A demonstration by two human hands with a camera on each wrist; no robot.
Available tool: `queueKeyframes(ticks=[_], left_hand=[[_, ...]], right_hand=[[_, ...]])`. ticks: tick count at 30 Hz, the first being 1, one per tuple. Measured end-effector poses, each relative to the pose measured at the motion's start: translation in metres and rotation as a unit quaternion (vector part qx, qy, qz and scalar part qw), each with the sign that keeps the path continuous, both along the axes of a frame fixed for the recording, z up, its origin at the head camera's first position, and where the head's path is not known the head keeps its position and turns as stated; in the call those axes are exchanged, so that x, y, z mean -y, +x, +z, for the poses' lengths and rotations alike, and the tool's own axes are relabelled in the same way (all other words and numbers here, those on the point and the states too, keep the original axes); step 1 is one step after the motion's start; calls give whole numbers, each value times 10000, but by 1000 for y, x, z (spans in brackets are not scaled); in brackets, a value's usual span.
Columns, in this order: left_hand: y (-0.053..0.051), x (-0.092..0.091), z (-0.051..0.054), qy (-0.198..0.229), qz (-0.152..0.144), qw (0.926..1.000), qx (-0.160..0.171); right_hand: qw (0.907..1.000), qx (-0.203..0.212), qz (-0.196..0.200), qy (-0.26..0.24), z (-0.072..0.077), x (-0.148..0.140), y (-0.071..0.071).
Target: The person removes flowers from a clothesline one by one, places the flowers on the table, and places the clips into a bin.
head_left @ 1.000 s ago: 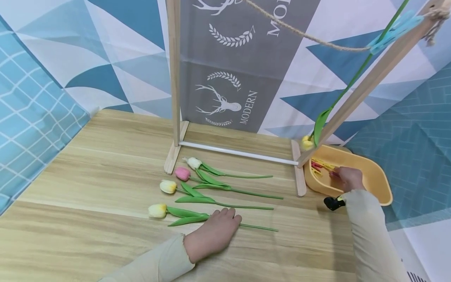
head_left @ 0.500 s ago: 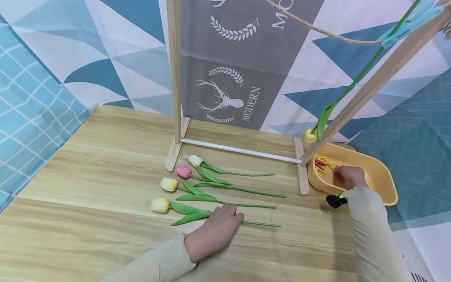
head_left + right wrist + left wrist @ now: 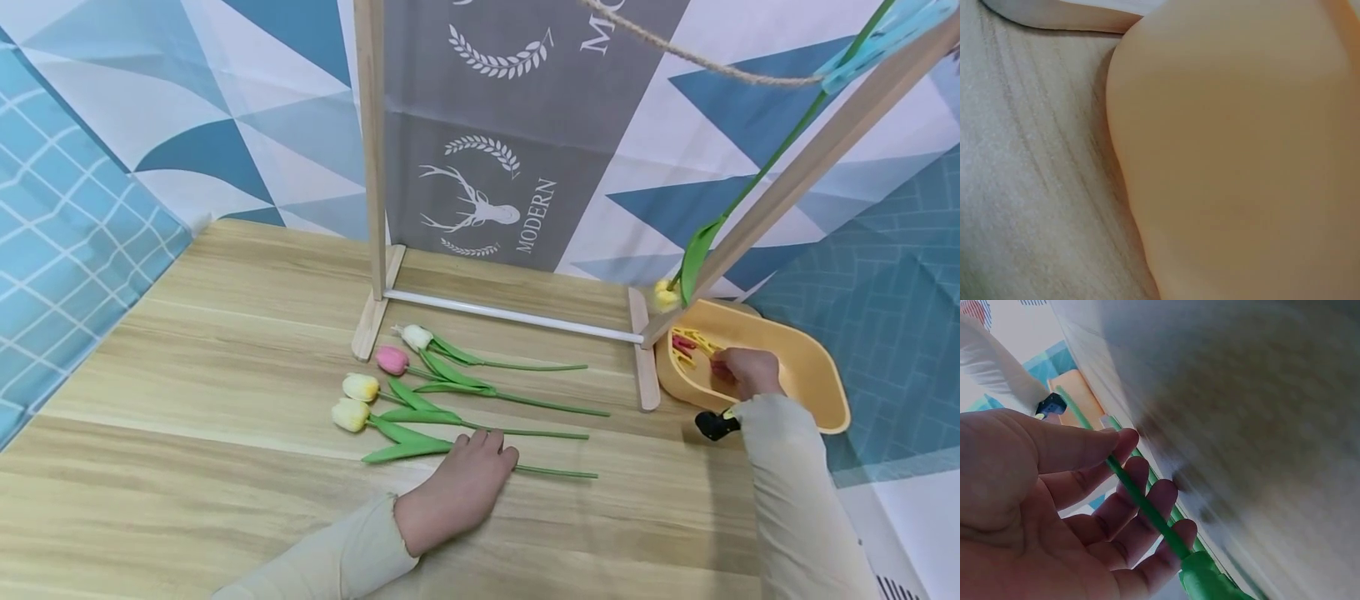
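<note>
In the head view, my left hand (image 3: 463,492) holds the stem of the nearest pale yellow tulip (image 3: 350,414). The left wrist view shows the green stem (image 3: 1141,499) pinched by thumb and forefinger, with the other fingers behind it. Beyond it lie another pale yellow tulip (image 3: 362,387), a pink tulip (image 3: 392,360) and a white tulip (image 3: 415,337), stems to the right. My right hand (image 3: 750,372) reaches into an orange basin (image 3: 810,379), fingers down at red and yellow clothespins (image 3: 684,343); its fingertips are hidden. The right wrist view shows only the basin's outer wall (image 3: 1229,162).
A wooden frame (image 3: 371,167) with a white crossbar (image 3: 517,314) stands at the back. From its rope (image 3: 697,60) a yellow tulip (image 3: 666,294) hangs head down by a light blue clothespin (image 3: 885,46), over the basin's left end.
The held tulip's head has swung away from me, now almost against the pale yellow tulip beyond. My right hand stays in the basin. The head view has shifted slightly.
</note>
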State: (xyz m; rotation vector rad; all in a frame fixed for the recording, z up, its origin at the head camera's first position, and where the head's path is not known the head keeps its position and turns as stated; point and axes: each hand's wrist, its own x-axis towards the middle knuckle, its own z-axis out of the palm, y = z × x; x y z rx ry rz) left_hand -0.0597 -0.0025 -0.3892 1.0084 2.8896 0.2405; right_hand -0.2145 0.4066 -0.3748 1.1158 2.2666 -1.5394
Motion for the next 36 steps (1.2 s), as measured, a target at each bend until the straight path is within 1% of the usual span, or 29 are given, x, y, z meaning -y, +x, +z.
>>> queueKeyframes(ticks=[7,9,11,14,17,18,20,23,24,26,28,30,33,36], left_hand=[[1,1,1,23,27,10000,-34],[1,1,2,12,37,10000,-72],[1,1,2,-8,52,9999,-106],[2,1,3,-32,62,9999,-73],[2,2,4,-63,54,10000,-27],[2,2,4,-72,52,10000,-14],[2,2,4,-114,47,9999,-37],[0,2,6,-139,52,9998,-100],[0,2,8,-141,47,9998,-98],[0,2,10,-134,38,9998,-114],[-1,2,12,-85,39,9999,-76],[-1,3,13,-23,47,10000,-50],[-3,4,13,141,86,9998,-71],[-5,6,12,301,103,9995,-56]], right_hand=[[9998,140,-52,104,3,2,2],[9998,114,-190,-26,5,2,2],[9989,58,-413,-207,7,3,1],[9953,-69,-782,-563,10,4,1],[9924,-115,-1000,-702,14,7,3],[9912,-105,-1084,-756,9,1,-1],[9891,-89,-1210,-840,4,-7,-5],[9863,-216,-1307,-987,5,-11,-4],[9857,-268,-1314,-1022,6,-11,-3],[9853,-473,-1240,-1080,20,1,10],[9849,-714,-1112,-1120,30,9,19],[9846,-967,-913,-1131,35,14,26],[9816,-1373,-594,-1185,42,19,34],[9753,-1752,-335,-1299,47,26,43]])
